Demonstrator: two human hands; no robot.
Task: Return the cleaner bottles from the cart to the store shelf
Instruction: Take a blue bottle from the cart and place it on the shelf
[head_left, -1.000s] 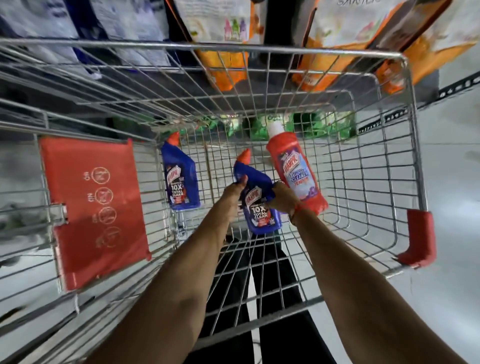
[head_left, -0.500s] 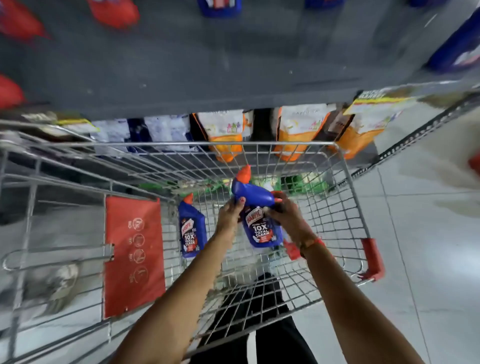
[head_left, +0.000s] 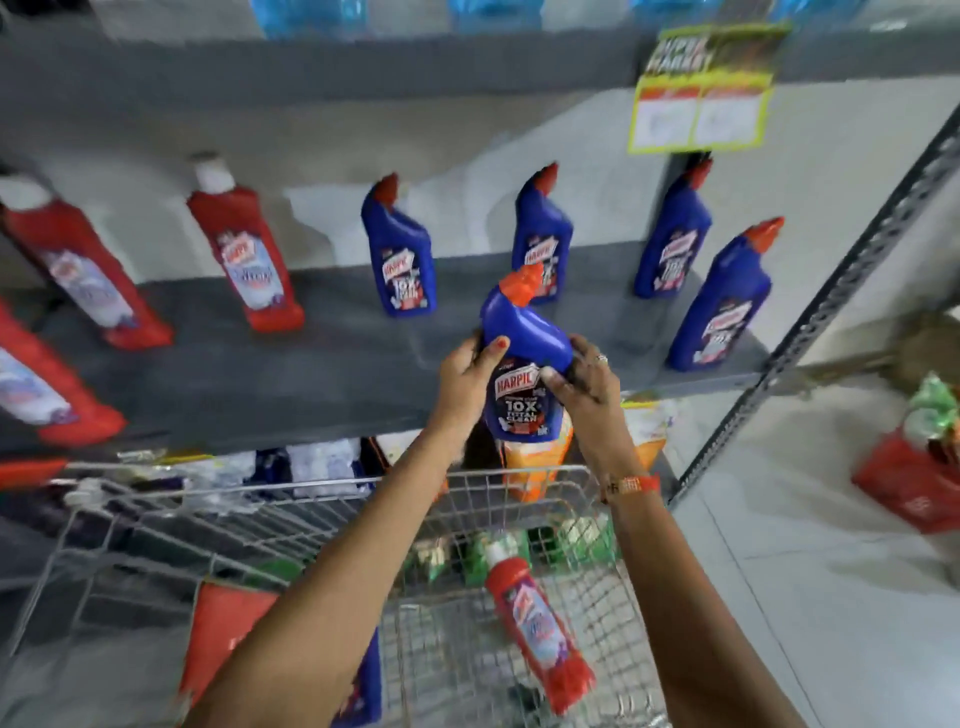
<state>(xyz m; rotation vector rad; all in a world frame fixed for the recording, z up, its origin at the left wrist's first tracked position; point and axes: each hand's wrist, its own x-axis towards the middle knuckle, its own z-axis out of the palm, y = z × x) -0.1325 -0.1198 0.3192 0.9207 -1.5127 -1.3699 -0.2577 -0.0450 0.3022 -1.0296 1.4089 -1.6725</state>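
Both hands are up at the shelf (head_left: 311, 364) now, sharing 1 blue cleaner bottle (head_left: 524, 358). The left hand (head_left: 470, 371) is wrapping the bottle's left side, its grip curled against the plastic with a thumb pressing on the shoulder. The right hand (head_left: 584, 376) is clamping the other side, fingers pinching across the label. The bottle is standing upright in the air, orange cap up, its base hanging over the shelf's front edge, above the cart (head_left: 363, 499).

On the shelf, 4 blue bottles are standing: 3 along the back, the first (head_left: 400, 249), a second (head_left: 543, 228) right behind the held bottle's cap, a third (head_left: 672, 234), and 1 more (head_left: 719, 301) near the front right corner. Toward the left end, red bottles with white caps are leaning, 1 (head_left: 244, 244) at the back and another (head_left: 78, 265) beside it.

Down in the cart, a red bottle (head_left: 537, 629) is lying tilted against the wire on the right side, and a sliver of blue (head_left: 366, 686) is peeking out beside the left forearm, too hidden to identify.
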